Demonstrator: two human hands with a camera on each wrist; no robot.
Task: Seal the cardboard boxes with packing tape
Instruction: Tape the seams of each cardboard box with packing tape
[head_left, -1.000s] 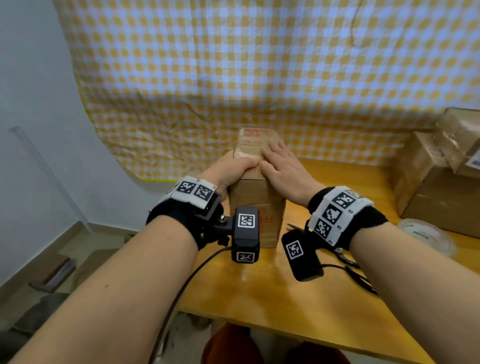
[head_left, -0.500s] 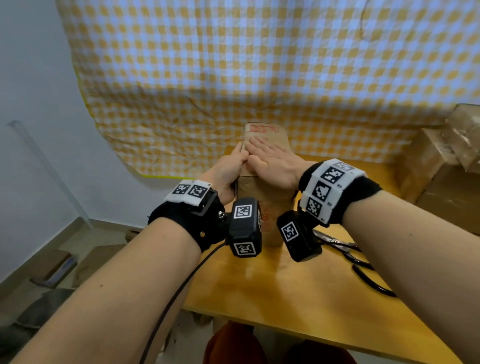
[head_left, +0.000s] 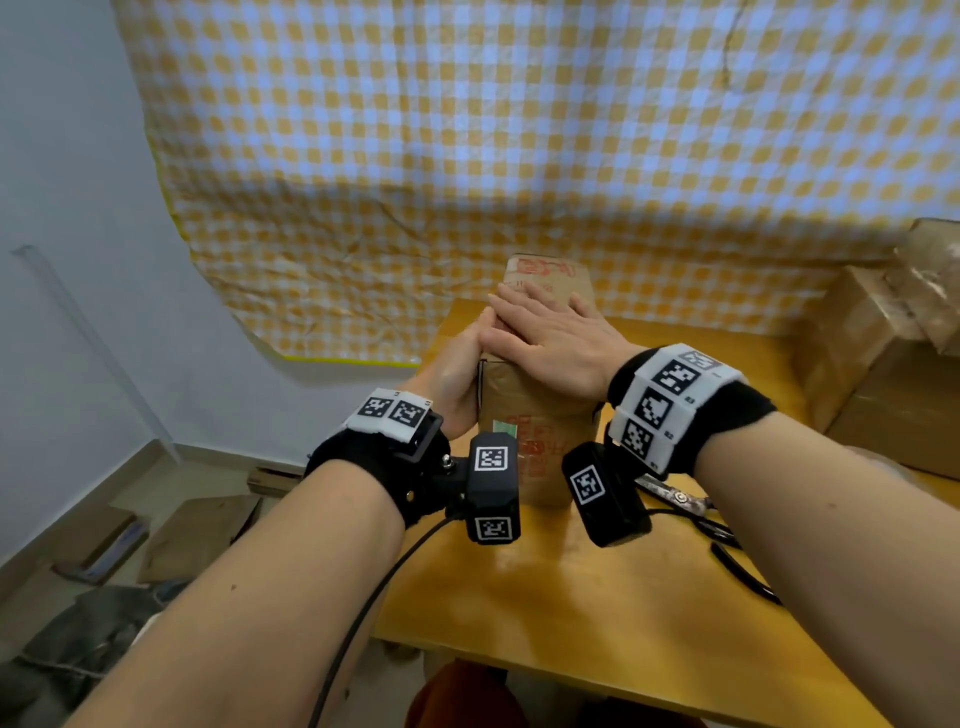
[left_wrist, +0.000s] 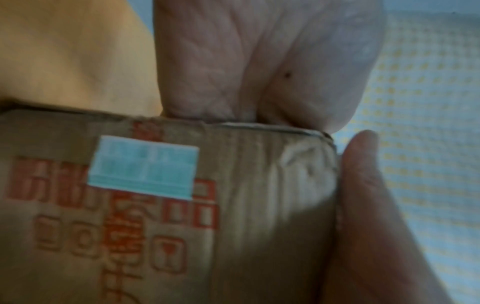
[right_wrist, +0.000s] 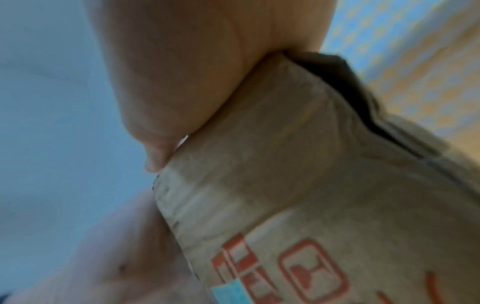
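Right hand: flat, fingers straight, pressing cardboard box top. Left hand: cupped against box side, at 9 o'clock. Left wrist view only: pale blue label.

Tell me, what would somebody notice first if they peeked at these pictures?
First, two bare hands on a tall brown cardboard box with red printing at the middle of the yellow wooden table: the right hand lies flat on its top, and the left hand presses its left side. Behind hangs a big yellow-and-white checked cloth, and black-handled scissors lie on the table to the right.
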